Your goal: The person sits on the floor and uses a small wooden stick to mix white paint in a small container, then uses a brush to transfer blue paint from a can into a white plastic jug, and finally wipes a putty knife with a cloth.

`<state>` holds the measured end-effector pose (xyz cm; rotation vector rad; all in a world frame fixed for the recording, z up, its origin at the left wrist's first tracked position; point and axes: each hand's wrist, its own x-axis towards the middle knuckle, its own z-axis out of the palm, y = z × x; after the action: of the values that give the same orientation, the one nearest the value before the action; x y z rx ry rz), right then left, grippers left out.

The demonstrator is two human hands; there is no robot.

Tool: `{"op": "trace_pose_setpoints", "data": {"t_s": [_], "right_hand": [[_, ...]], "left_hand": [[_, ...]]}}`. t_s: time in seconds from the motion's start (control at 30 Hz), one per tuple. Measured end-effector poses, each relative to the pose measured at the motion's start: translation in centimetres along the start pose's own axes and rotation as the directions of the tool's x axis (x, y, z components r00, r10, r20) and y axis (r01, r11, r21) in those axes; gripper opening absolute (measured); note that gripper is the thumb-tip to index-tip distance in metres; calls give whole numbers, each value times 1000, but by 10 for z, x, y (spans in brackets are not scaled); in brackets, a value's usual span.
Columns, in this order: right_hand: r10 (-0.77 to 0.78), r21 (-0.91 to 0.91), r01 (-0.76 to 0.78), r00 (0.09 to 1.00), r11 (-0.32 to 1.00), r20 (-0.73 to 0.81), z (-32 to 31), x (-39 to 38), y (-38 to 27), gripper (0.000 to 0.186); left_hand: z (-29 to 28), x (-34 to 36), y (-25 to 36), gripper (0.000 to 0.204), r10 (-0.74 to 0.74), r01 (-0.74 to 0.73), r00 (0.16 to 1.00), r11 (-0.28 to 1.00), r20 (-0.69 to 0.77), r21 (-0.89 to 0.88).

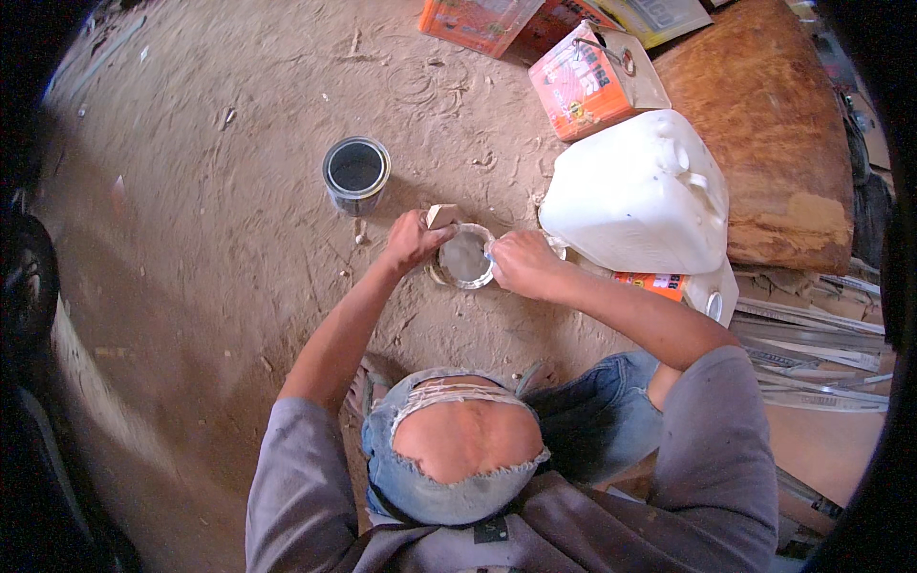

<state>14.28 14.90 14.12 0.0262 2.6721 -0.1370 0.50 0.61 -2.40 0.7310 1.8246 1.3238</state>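
Observation:
A small round tub [467, 254] with grey, paste-like contents sits on the dirt floor between my hands. My left hand [413, 241] is at its left rim, fingers closed on a pale, flat-ended piece [441, 216] that looks like wood. At the opposite rim my right hand [524, 265] is closed, with the fingertips at the tub's edge; what they grip is too small to make out. An open metal can [356, 173] with a dark inside stands beyond my left hand. Just past my right hand, a whitish rounded object [558, 246] shows in part.
A big white plastic jug [635, 196] lies to the right. Behind it stand an orange-and-white square tin [594, 81] and more tins [479, 21]. A brown, worn panel [755, 134] and thin metal strips [812, 353] are farther right. At the left edge is a dark wheel [27, 286].

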Motion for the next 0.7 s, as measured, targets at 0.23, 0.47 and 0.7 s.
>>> {"op": "trace_pose_setpoints", "data": {"t_s": [0.23, 0.47, 0.7], "right_hand": [[53, 262, -68, 997, 963, 64, 12, 9, -8, 19], [-61, -29, 56, 976, 998, -207, 5, 0, 6, 12], [-59, 55, 54, 994, 997, 91, -1, -6, 2, 16]], "left_hand": [[-1, -3, 7, 48, -1, 0, 1000, 1000, -9, -30], [2, 1, 2, 36, 4, -4, 999, 1000, -31, -4], [2, -1, 2, 37, -22, 23, 999, 1000, -47, 21]]}}
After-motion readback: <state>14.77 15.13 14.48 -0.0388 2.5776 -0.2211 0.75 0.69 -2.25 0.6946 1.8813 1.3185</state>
